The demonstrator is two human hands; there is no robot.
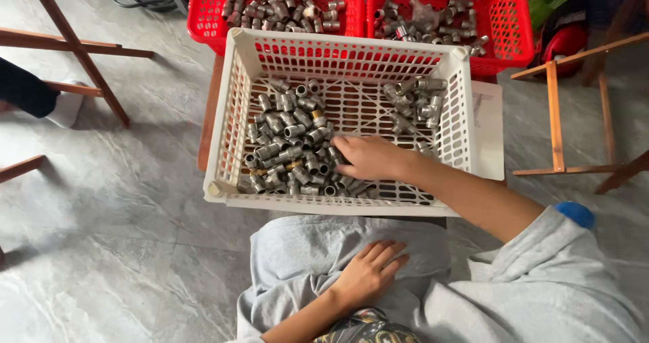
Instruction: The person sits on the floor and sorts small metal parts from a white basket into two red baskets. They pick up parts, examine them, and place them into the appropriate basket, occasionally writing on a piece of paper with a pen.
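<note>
Three baskets of metal fittings: one white (230, 113), two red (209, 18).
Right hand (368, 157), fingers curled, rests on the white basket's larger left fitting pile (287, 147); left hand (368, 272) lies spread on the lap.

Grey marbled tile floor (122, 201) with wooden stool frames (574, 106) around.

Small wooden surface (205, 123), mostly hidden; only its brown left edge shows. On it: white perforated crate (348, 49), a pale flat sheet or board (488, 130) poking out at the crate's right side, probably under it. Two red crates (351, 8) just behind, touching the white one. All standing over grey marbled tile floor (122, 201)
</note>
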